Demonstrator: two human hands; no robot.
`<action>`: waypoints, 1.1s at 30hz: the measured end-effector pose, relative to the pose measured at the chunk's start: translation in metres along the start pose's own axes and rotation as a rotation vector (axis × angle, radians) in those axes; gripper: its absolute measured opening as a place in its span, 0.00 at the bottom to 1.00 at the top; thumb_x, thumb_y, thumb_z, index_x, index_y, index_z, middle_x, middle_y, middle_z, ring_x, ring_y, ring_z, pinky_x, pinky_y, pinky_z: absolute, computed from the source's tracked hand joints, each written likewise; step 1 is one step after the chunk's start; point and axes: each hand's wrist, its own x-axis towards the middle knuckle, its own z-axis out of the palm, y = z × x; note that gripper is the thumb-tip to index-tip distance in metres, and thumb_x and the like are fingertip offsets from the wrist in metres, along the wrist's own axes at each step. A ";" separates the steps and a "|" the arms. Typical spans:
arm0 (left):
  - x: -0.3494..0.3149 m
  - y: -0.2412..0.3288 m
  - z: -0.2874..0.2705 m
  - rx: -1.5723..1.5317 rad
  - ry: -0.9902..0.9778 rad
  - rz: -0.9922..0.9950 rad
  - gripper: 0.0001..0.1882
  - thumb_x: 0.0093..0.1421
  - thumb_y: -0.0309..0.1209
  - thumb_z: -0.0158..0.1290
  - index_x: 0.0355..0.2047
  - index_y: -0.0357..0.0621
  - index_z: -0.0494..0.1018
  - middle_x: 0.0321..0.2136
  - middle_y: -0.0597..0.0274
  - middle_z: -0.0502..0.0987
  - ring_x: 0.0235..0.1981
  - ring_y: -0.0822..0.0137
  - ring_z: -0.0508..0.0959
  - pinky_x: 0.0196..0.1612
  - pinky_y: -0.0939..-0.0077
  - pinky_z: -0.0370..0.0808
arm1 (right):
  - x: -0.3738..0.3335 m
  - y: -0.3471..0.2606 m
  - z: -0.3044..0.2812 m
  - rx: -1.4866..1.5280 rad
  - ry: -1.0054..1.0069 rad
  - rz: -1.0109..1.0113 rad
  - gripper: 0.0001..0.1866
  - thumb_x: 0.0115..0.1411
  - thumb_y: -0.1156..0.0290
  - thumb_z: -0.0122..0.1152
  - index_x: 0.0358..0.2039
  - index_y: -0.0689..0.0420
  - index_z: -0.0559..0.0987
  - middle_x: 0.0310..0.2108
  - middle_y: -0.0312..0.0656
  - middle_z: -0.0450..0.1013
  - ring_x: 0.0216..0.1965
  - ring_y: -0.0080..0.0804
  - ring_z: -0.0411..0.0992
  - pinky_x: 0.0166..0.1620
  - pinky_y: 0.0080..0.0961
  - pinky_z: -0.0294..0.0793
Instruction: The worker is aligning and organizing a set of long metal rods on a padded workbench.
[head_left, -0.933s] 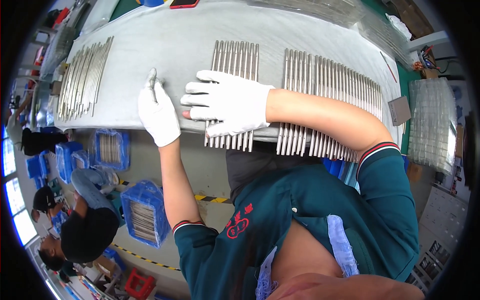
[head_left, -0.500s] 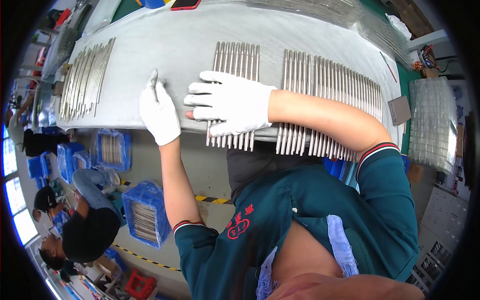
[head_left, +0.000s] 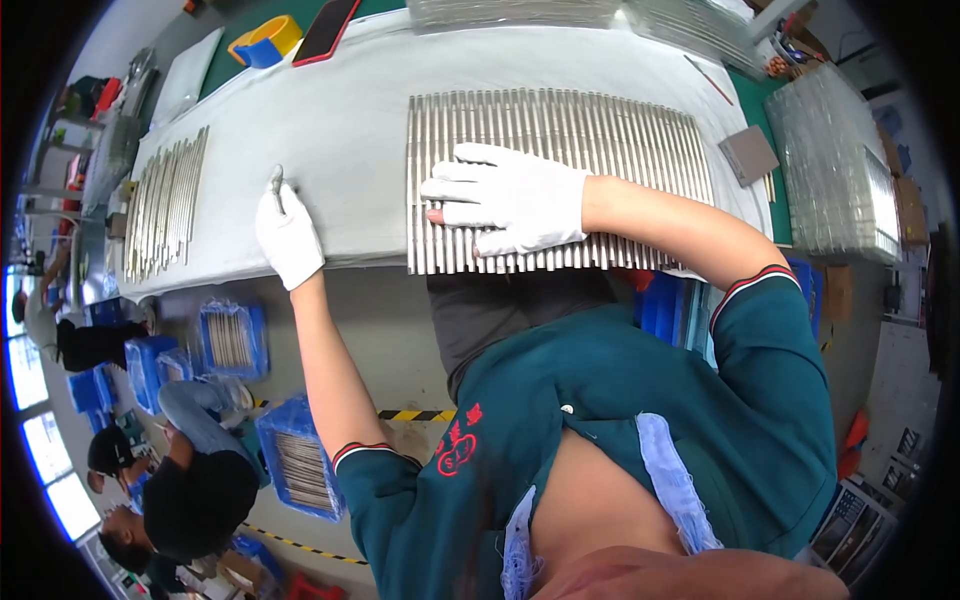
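Observation:
A wide row of shiny metal rods (head_left: 560,120) lies side by side on the white-covered table, their near ends reaching its front edge. My right hand (head_left: 515,200), in a white glove with a bare fingertip showing, rests flat on the left part of this row with its fingers spread. To the left, my left hand (head_left: 288,230), also gloved, is held by the table's front edge, apart from any rod. Its forefinger points away from me and nothing shows in it. At the table's left end lies a looser group of metal rods (head_left: 165,210).
Farther back are a phone (head_left: 327,32) and a yellow-and-blue tape roll (head_left: 265,42). A small grey box (head_left: 748,156) sits at the right, beside stacked clear plastic trays (head_left: 835,165). Blue crates (head_left: 300,455) of rods stand on the floor at left, near a seated person (head_left: 200,490).
The separate groups of rods now form one continuous row. My right hand remains on the rods at their left part, while my left hand has shifted slightly left. The view has turned somewhat.

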 end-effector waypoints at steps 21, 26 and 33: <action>-0.051 0.116 0.024 0.181 -0.376 0.138 0.26 0.56 0.49 0.49 0.47 0.43 0.72 0.41 0.49 0.75 0.45 0.54 0.74 0.47 0.66 0.69 | -0.175 0.003 -0.029 -0.183 0.042 0.513 0.30 0.57 0.58 0.47 0.58 0.58 0.62 0.61 0.48 0.55 0.63 0.45 0.50 0.65 0.40 0.43; -0.048 0.092 0.024 -0.114 -0.376 -0.001 0.21 0.59 0.44 0.48 0.45 0.42 0.73 0.43 0.49 0.75 0.46 0.56 0.74 0.49 0.70 0.68 | -0.159 -0.008 -0.046 -0.148 0.153 0.439 0.29 0.58 0.58 0.49 0.57 0.58 0.63 0.58 0.48 0.59 0.60 0.43 0.55 0.63 0.38 0.48; -0.050 0.083 0.030 -0.283 -0.254 -0.009 0.14 0.62 0.38 0.44 0.41 0.45 0.74 0.34 0.56 0.78 0.34 0.59 0.77 0.39 0.70 0.73 | -0.163 -0.021 -0.056 -0.097 0.130 0.488 0.29 0.55 0.63 0.53 0.57 0.58 0.63 0.57 0.49 0.59 0.60 0.46 0.54 0.63 0.38 0.49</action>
